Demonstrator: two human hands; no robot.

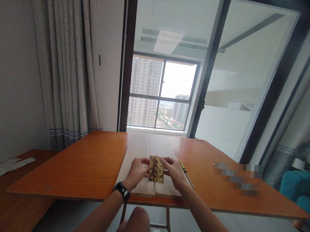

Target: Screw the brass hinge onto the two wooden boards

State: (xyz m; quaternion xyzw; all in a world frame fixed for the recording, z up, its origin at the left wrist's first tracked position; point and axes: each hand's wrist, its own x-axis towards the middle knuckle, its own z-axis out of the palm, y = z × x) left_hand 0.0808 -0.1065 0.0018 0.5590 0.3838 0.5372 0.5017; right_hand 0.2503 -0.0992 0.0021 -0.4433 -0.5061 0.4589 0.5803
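Note:
A brass hinge (159,171) with screw holes is held up above two pale wooden boards (136,180) that lie side by side on the table. My left hand (139,169) grips its left leaf between thumb and fingers, with a dark watch on that wrist. The right leaf is pinched by my right hand (172,169). Both leaves appear spread open around the pin in the middle. Close beside my right hand, a screwdriver (186,174) with a yellow handle lies at the boards' right edge.
The orange-brown table (86,168) spreads to both sides. Some small items at its right are blurred out. A lower wooden surface at the left carries a pale strip (8,167). Behind the table stand a glass sliding door and a curtain (70,70); a teal seat (296,191) is at the right.

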